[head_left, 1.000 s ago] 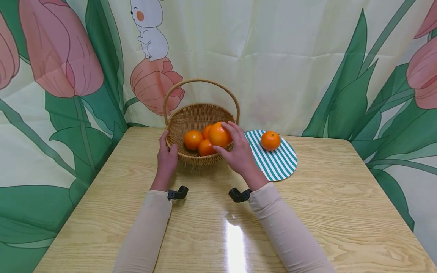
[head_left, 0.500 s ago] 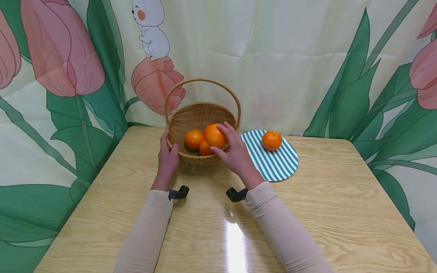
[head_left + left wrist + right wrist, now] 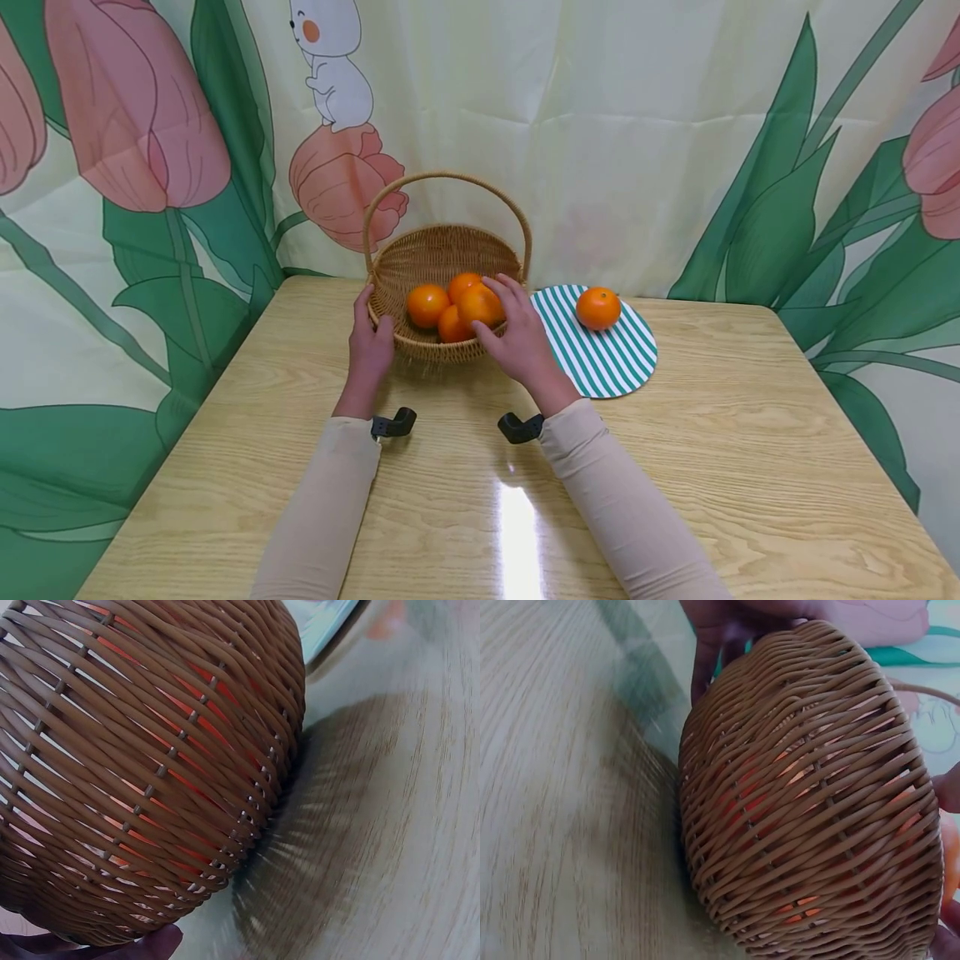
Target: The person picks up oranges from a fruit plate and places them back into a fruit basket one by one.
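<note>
In the head view a wicker basket (image 3: 435,352) with a tall handle stands at the back of the table. My left hand (image 3: 370,342) grips its left rim; a fingertip of it shows under the weave in the left wrist view. Several oranges (image 3: 427,306) lie inside the basket. My right hand (image 3: 525,342) reaches over the right rim, thumb and fingers around one orange (image 3: 478,306) low among the others. In the right wrist view that orange (image 3: 951,851) shows between the fingers at the rim, partly hidden by the basket wall (image 3: 810,810).
Right of the basket lies a round mat (image 3: 600,367) with green and white stripes, bearing a single orange (image 3: 597,309). Behind the wooden table (image 3: 450,467) hangs a curtain (image 3: 600,167) printed with tulips and a white animal.
My right hand has carried its orange a little left, then back right and down among the others in the basket. The left hand has stayed on the rim.
</note>
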Demonstrator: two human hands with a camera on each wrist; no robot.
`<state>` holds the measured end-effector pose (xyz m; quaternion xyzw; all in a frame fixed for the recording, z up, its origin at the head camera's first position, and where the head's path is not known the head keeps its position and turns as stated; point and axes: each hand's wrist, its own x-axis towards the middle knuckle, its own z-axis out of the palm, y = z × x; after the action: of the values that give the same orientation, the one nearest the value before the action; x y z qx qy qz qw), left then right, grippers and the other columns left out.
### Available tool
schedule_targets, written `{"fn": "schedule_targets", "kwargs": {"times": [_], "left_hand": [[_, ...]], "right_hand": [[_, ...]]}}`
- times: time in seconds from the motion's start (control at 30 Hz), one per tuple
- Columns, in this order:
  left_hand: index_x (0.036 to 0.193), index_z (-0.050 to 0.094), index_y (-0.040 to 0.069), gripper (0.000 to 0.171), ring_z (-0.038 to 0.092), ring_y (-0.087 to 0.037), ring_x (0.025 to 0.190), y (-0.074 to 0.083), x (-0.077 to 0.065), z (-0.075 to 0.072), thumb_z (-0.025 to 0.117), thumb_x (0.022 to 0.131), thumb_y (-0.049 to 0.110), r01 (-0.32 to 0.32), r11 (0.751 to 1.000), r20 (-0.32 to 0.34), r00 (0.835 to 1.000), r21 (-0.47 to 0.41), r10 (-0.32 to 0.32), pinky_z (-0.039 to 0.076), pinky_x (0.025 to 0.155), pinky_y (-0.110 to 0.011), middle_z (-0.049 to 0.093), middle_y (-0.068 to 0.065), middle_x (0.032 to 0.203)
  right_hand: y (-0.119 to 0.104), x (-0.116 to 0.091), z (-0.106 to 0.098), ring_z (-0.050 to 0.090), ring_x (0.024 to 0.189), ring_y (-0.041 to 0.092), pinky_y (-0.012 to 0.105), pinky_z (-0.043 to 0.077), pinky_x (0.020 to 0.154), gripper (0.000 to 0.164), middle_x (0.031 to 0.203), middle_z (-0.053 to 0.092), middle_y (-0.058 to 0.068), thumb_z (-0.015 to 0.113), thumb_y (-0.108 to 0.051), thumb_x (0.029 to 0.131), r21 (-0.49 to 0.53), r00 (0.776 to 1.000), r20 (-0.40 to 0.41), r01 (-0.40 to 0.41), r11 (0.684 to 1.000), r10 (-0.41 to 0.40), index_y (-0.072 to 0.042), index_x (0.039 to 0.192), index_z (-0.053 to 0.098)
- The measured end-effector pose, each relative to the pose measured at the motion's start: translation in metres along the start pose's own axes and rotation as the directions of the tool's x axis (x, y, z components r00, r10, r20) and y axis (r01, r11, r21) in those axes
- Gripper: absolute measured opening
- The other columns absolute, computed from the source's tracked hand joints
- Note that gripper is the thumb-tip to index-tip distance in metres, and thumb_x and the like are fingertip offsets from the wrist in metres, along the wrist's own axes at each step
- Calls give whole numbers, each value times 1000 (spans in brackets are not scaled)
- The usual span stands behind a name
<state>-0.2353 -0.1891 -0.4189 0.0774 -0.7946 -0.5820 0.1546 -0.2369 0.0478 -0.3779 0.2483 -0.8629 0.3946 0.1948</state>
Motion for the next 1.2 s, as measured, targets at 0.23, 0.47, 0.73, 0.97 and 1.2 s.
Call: {"fn": "schedule_targets", "kwargs": {"times": [0.23, 0.47, 0.73, 0.97, 1.2], "left_hand": [[152, 21, 33, 61, 35, -27, 141, 2, -1, 1, 40, 95, 23, 28, 1000, 9, 1000, -11, -28, 30, 115, -48, 25, -6, 160], [152, 21, 35, 62, 34, -29, 141, 1, -3, 1, 40, 95, 23, 51, 999, 11, 999, 0, -51, 30, 114, -49, 24, -7, 160], [152, 22, 34, 62, 37, -29, 139, 1, -2, 0, 40, 93, 26, 27, 1000, 1, 1000, -1, -27, 31, 113, -48, 28, -9, 158], [152, 22, 34, 61, 35, -29, 141, -2, -3, 0, 41, 95, 23, 41, 999, -3, 999, -2, -41, 30, 114, -48, 26, -8, 159], [152, 21, 34, 61, 34, -28, 141, 0, 0, 1, 41, 95, 23, 22, 1000, 10, 1000, -13, -22, 31, 114, -49, 25, -7, 159]], "right_hand": [[9, -4, -4, 49, 127, 34, 50, 45, 101, 51, 146, 43, 14, 65, -20, 90, -13, 998, -41, -37, 999, 36, -13, 139, 50], [23, -12, -13, 45, 131, 33, 51, 40, 106, 48, 144, 45, 16, 63, -21, 92, -12, 994, -64, -85, 996, 84, -12, 138, 51], [48, -14, -32, 44, 132, 32, 52, 37, 107, 42, 143, 46, 11, 57, -23, 96, -17, 984, -80, -164, 986, 162, -13, 136, 53], [72, -11, -44, 44, 131, 34, 53, 38, 106, 44, 147, 42, 11, 56, -25, 96, -77, 962, -53, -272, 959, 269, -16, 139, 49], [95, -2, -58, 37, 135, 37, 53, 33, 110, 49, 147, 42, 17, 56, -19, 94, -147, 954, -58, -298, 943, 293, -7, 140, 45]]}}
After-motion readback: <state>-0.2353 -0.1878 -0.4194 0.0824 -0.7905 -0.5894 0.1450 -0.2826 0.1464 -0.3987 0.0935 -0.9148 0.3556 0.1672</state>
